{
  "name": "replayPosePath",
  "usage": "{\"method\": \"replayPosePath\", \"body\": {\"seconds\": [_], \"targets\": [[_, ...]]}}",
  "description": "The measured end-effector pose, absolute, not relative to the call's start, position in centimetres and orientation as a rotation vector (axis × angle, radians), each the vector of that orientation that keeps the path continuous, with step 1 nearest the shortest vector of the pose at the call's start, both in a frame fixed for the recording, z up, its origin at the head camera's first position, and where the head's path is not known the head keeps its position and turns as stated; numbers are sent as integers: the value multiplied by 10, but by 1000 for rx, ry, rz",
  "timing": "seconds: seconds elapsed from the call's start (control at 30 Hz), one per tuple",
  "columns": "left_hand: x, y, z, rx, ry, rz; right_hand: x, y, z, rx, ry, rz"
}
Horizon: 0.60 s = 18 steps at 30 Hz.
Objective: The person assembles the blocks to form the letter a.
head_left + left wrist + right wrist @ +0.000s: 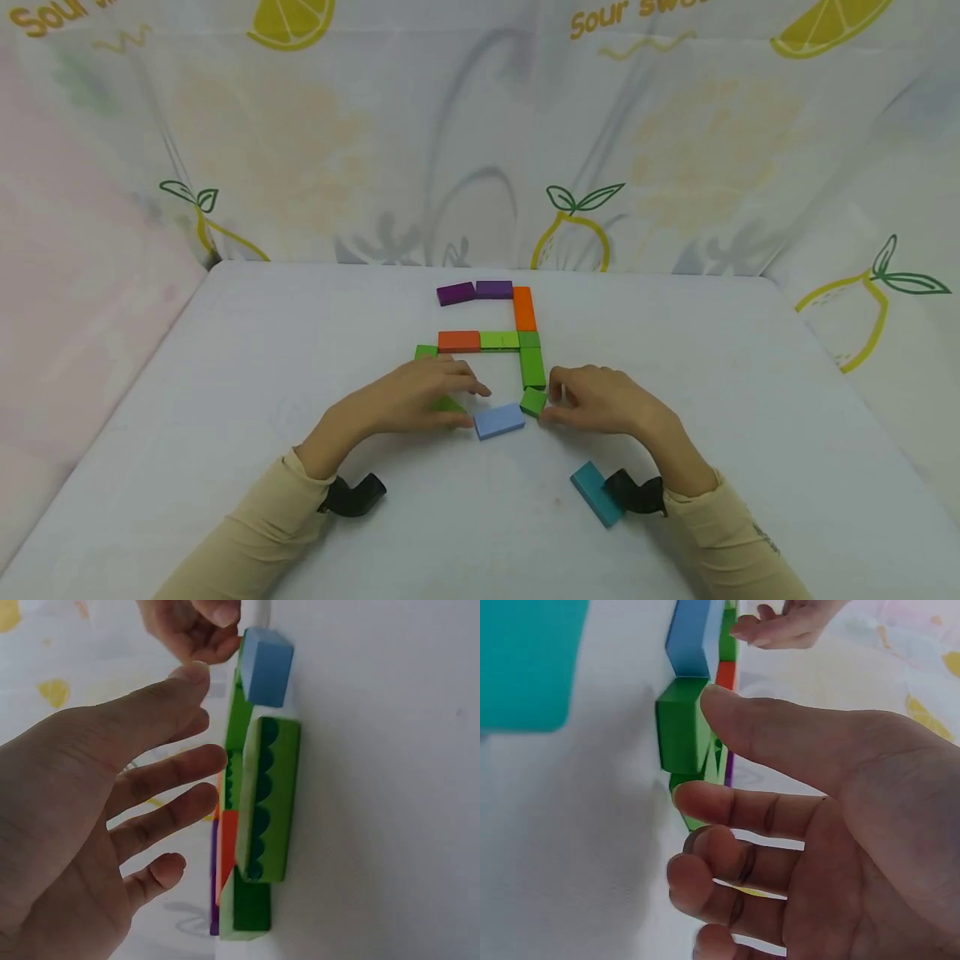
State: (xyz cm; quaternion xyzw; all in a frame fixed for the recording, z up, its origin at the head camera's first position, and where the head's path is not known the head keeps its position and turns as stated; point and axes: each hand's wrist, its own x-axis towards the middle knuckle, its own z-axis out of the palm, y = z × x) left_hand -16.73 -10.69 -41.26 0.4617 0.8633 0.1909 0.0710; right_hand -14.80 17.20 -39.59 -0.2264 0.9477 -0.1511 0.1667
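Note:
My left hand [412, 396] hovers over the left side of a block outline with its fingers loosely extended, holding nothing. Beneath it lies a green block with a scalloped dark edge [274, 802], partly hidden in the head view. A light blue block [499, 422] forms the near side, close to the left thumb tip. The right hand [607, 398] is beside a small green block [533, 402], which sits tilted at the near right corner. Its thumb tip overlaps that block's edge in the right wrist view, and its fingers are relaxed and slightly bent.
Farther back, a longer green block [532, 367], a light green block [498, 340], a red-orange block [458, 341], an orange block [524, 308] and two purple blocks [494, 289] continue the figure. A teal block [592, 487] lies apart under the right wrist camera [637, 492].

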Motion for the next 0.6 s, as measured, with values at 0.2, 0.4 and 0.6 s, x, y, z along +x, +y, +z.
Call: {"method": "replayPosePath", "body": {"seconds": [0.2, 0.4, 0.6], "targets": [[-176, -133, -400, 1265, 2529, 623, -147, 169, -393, -723, 2689, -544], [-181, -146, -397, 1235, 2497, 594, -142, 156, -393, -858, 2646, -577], [-186, -149, -403, 1231, 2478, 606, -137, 143, -395, -840, 2658, -540]]}}
